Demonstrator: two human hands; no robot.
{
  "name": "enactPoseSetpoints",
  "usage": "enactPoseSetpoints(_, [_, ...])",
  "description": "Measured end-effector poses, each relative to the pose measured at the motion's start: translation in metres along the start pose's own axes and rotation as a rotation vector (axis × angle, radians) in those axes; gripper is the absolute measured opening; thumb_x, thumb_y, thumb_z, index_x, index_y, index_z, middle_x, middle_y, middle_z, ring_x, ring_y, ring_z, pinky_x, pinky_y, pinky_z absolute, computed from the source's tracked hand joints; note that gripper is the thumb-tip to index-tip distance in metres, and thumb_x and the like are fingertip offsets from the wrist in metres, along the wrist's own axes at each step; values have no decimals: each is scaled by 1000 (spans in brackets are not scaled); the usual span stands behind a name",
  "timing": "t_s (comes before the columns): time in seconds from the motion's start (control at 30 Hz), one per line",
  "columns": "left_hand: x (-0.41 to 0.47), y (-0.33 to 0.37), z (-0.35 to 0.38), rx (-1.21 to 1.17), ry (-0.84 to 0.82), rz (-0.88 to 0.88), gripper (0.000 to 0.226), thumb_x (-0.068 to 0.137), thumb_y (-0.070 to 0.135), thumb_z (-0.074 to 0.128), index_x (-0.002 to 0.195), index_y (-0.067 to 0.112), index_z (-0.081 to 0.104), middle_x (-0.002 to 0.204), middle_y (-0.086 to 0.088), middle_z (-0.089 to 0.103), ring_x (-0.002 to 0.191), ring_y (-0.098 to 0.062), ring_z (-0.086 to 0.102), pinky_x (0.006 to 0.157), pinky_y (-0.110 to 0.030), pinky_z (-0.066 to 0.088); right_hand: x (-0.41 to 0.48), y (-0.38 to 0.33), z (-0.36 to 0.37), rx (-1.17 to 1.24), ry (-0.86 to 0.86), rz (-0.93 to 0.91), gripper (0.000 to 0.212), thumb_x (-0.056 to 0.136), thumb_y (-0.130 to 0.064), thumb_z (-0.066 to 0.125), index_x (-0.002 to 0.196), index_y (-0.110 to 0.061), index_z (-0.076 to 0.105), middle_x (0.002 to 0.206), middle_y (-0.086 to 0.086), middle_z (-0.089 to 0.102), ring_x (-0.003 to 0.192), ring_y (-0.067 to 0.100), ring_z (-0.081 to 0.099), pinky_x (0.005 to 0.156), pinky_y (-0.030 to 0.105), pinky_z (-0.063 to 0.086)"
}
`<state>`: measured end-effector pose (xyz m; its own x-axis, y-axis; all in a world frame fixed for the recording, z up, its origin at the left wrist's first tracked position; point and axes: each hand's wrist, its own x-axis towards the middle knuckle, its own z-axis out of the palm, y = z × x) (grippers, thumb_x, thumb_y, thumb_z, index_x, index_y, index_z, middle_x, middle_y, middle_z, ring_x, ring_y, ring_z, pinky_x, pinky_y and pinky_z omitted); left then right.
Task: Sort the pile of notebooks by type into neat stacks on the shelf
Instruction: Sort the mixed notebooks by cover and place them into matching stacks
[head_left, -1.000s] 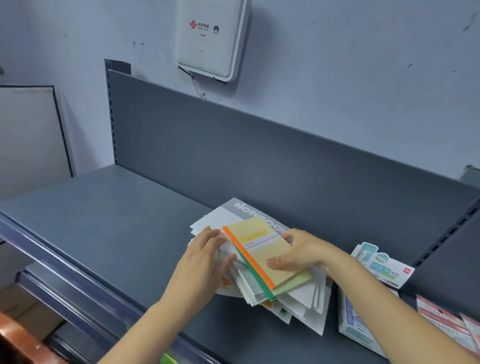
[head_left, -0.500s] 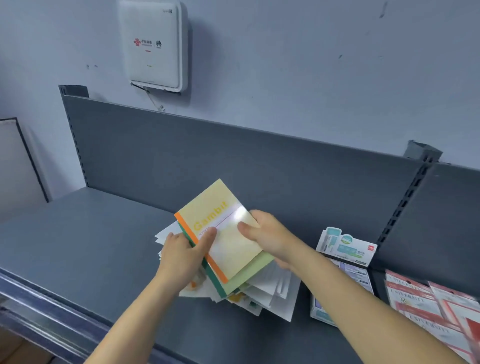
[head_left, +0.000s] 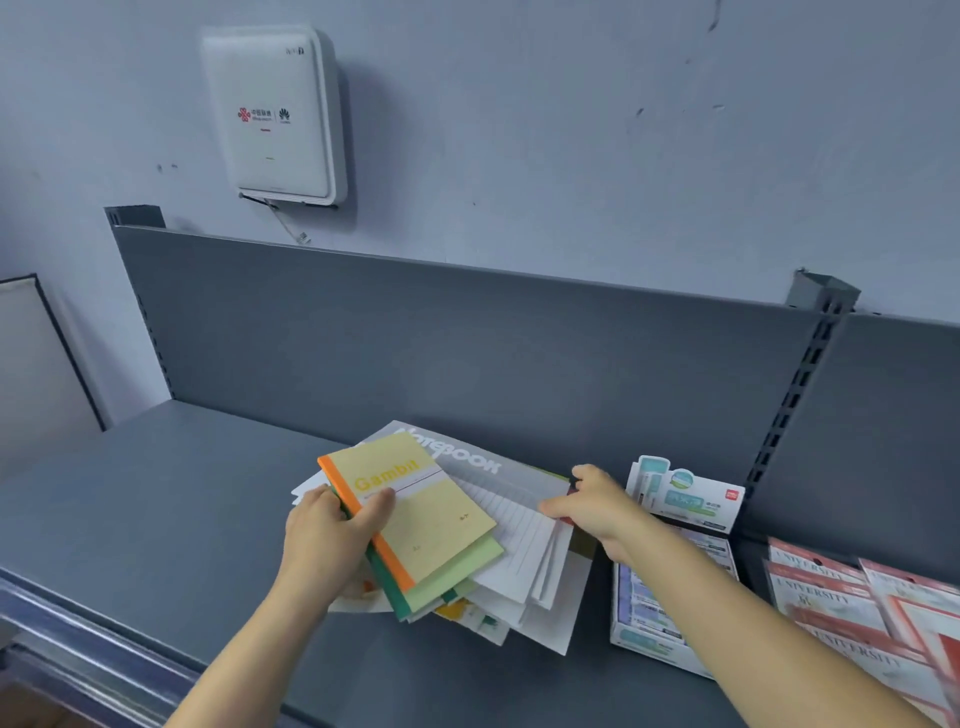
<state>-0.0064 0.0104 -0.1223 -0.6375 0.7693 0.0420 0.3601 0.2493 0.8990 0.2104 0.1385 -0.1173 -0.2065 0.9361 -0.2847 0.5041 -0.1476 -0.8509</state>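
A loose pile of notebooks (head_left: 524, 587) lies on the grey shelf (head_left: 156, 499) against the back panel. My left hand (head_left: 332, 545) grips the spine side of a yellow notebook with an orange spine (head_left: 415, 509), thumb on its cover, together with a green one (head_left: 447, 577) under it. Both are raised a little over the pile. My right hand (head_left: 597, 506) pinches the right edge of a large grey notebook (head_left: 483, 465) and the white lined sheets below it.
A white box of stationery packs (head_left: 654, 618) with an upright display card (head_left: 685, 493) stands right of the pile. Red-and-white packaged notebooks (head_left: 852, 608) lie at the far right. A white router (head_left: 275, 114) hangs on the wall. The shelf's front rail (head_left: 88, 654) runs at the lower left.
My right hand let go of the yellow notebook and moved right to the grey notebook's edge. My left hand now holds the yellow and green notebooks alone, lower over the pile.
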Motion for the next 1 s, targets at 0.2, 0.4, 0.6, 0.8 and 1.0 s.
enactPoseSetpoints(0.2, [-5, -6, -13, -177, 31, -195, 49, 67, 58, 68, 83, 13, 67, 123, -8, 50, 106, -29, 59, 95, -49, 49, 0, -2, -10, 271, -25, 63, 68, 72, 23, 65, 134, 7, 41, 104, 12, 61, 100, 28, 58, 87, 35, 50])
enactPoseSetpoints(0.4, [-14, -14, -22, -311, -139, -304, 24, 91, 27, 64, 106, 9, 59, 103, -11, 71, 90, -29, 70, 85, -50, 56, -33, 4, -9, 231, -97, -33, 59, 69, 13, 72, 117, -14, 51, 102, 10, 63, 82, 22, 65, 59, 26, 55])
enactPoseSetpoints(0.6, [-20, -8, -31, -292, -152, -275, 9, 95, 20, 58, 98, 12, 60, 94, -7, 72, 86, -27, 69, 79, -43, 55, -55, 23, -10, 202, -231, -59, 30, 82, -4, 66, 111, -9, 61, 107, 11, 62, 71, 16, 65, 58, 25, 54])
enactPoseSetpoints(0.8, [-17, -12, -32, -256, -164, -273, 19, 93, 25, 62, 105, 12, 57, 102, -6, 71, 92, -26, 68, 91, -47, 52, -42, 27, -8, -110, -33, -86, 46, 86, -30, 65, 128, -20, 50, 125, 1, 49, 110, 14, 53, 86, 27, 44])
enactPoseSetpoints(1.0, [-19, -14, -32, -274, -194, -276, 23, 92, 29, 62, 109, 15, 55, 105, -5, 70, 94, -25, 68, 88, -47, 54, -40, 5, 14, -252, -147, -141, 57, 89, -40, 61, 136, -13, 43, 120, -3, 53, 106, 13, 52, 89, 27, 45])
